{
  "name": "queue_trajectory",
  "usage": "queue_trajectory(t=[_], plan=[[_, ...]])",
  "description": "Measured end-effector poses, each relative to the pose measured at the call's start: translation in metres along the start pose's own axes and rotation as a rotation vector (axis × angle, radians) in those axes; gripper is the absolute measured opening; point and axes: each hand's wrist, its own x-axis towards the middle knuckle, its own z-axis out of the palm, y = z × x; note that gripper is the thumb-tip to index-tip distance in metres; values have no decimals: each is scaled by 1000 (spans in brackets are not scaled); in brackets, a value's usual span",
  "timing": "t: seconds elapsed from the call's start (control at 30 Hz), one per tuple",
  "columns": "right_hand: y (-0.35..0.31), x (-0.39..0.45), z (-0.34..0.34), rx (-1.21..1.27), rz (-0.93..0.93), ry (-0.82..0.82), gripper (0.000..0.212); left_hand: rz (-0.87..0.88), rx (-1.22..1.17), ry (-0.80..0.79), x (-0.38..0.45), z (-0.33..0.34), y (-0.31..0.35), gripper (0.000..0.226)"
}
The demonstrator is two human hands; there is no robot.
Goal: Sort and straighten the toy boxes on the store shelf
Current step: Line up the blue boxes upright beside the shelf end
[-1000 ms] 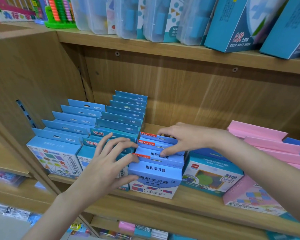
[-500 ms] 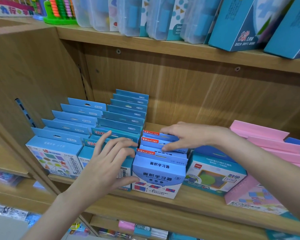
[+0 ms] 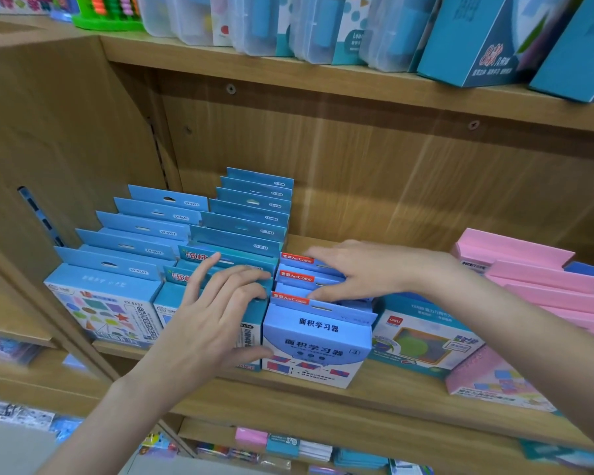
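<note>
Both hands square the light-blue box row point(image 3: 318, 323): your left hand point(image 3: 213, 317) spread at nine o'clock, right hand point(image 3: 360, 270) fingers flat on top. Next, press them flush.

Both arms reach forward. The left hand point(image 3: 216, 313) is spread, fingers slightly bent, thumb out. The right hand point(image 3: 360, 269) lies palm down, fingers extended leftward.
</note>
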Motion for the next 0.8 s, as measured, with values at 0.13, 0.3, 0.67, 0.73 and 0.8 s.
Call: queue_trajectory(t=[0.13,0.3,0.67,0.73,0.8], plan=[[2,1,-1,74,22,-16,45,-4,5,-25,1,-1,0,61],[1,0,-3,147,42,-4,56,-5,30,-61,1,-5,-1,63],[-36,-29,20,-226,119,40,108,12,144,-89,-7,-6,-4,75],[-40,-27,31,-302,124,75,102,12,156,-96,-8,-4,-5,76],[-44,-26,37,-316,126,117,95,10,172,-108,-9,-3,-6,78]])
